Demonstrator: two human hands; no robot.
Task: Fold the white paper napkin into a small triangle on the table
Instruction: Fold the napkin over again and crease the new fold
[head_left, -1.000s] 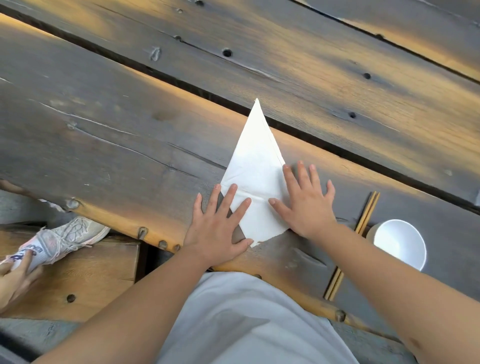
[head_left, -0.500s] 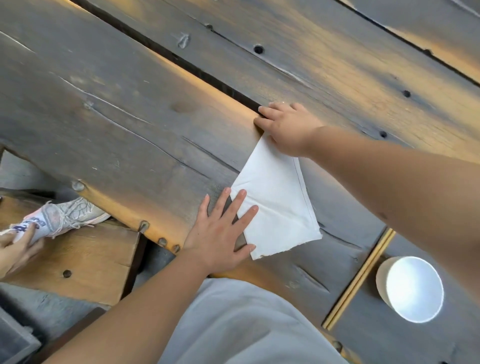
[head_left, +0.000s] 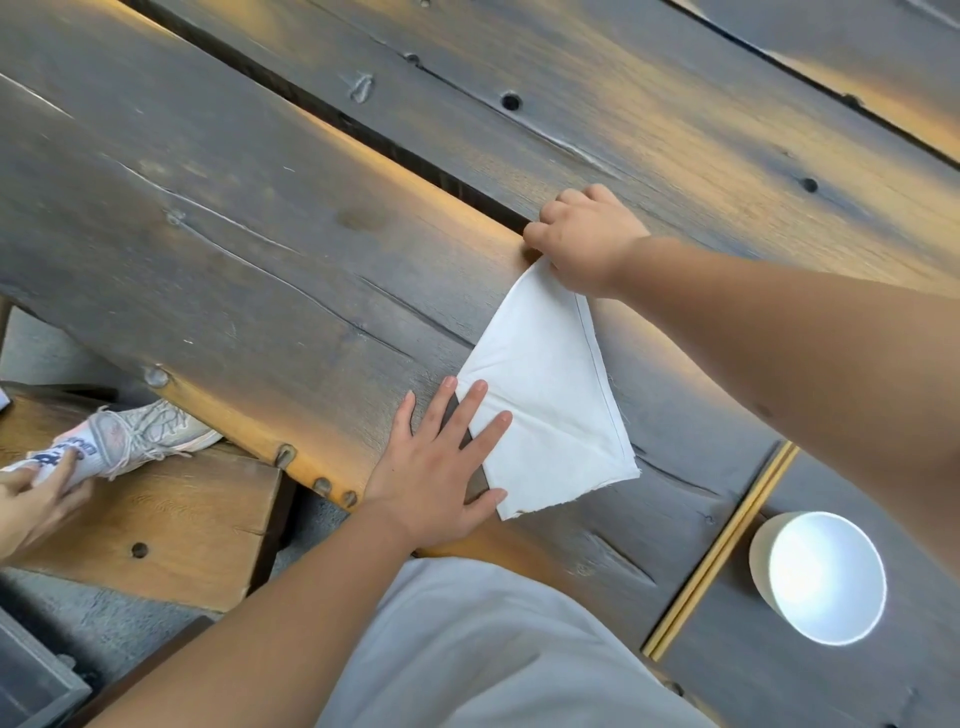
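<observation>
Wooden bench (head_left: 260, 249) carries the white napkin (head_left: 545, 395), a long triangle near its front edge. Left hand (head_left: 441, 467), fingers flat, pins the base; right hand (head_left: 587, 239) pinches the apex. Thin paper may tear or crease askew if pulled crookedly.

The right hand (head_left: 584, 241) is no longer lying flat on the near part of the white paper napkin (head_left: 548, 395); it is now reaching to the napkin's far tip, fingers curled and pinching it beside the gap between the planks. The near right part of the napkin, which that hand was covering, is now showing bare.
</observation>
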